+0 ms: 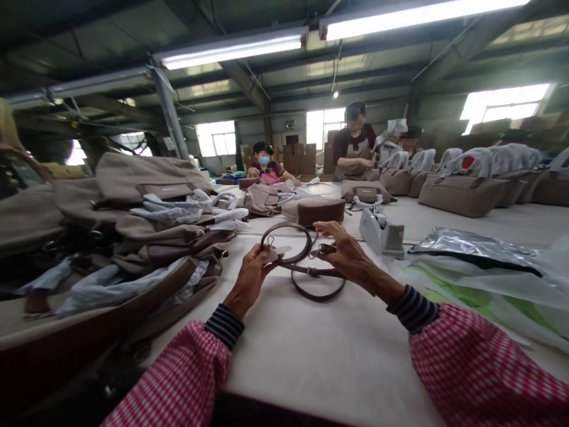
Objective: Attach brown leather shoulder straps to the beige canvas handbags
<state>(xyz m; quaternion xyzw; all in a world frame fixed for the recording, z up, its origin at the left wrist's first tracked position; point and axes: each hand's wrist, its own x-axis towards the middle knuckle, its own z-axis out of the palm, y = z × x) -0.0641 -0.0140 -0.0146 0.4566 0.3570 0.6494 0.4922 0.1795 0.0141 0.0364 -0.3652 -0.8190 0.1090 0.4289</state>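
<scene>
Between my hands a dark brown leather bag strap (310, 240) is bent into loops above the white table. My left hand (249, 279) is closed on one end of it, where a metal clasp and a small pale wrapping show at the fingertips. With fingers curled, my right hand (349, 255) grips the other end, near a metal clip and a dark leather tab. A lower loop of the strap, with a buckle, hangs down to the tabletop between the hands.
Taupe handbags (146, 178) with wrapped handles are piled at the left. A tape dispenser (382, 231) stands right of my hands, beside plastic bags (475, 249) and green sheets. More handbags (462, 193) line the back right. Co-workers (355, 145) are across the table (320, 350).
</scene>
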